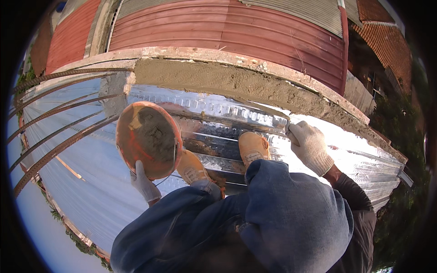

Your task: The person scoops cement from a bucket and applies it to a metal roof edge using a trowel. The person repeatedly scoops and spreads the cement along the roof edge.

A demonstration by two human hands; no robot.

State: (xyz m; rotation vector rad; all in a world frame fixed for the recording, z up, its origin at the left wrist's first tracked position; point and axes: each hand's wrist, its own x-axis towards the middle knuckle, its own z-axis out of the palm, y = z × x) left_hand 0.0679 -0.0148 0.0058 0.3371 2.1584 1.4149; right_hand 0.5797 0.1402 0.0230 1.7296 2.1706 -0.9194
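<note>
Well, in the head view, the person's left hand [143, 184] grips the near rim of an orange bucket [140, 152], likely to steady it, mouth up, so the grey mortar [155, 129] inside lies within reach. Right of the bucket, the right hand [312, 148] is closed around a small metal tool [287, 128], perhaps a trowel. Beyond the bucket runs a mortar strip [218, 79]; just right of the bucket, boots [254, 146] stand apart, probably for balance.

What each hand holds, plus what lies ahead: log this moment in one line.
left hand: grips bucket, grey mortar inside | right hand: grips tool, partly hidden | ahead: mortar strip, red metal panels beyond
</note>
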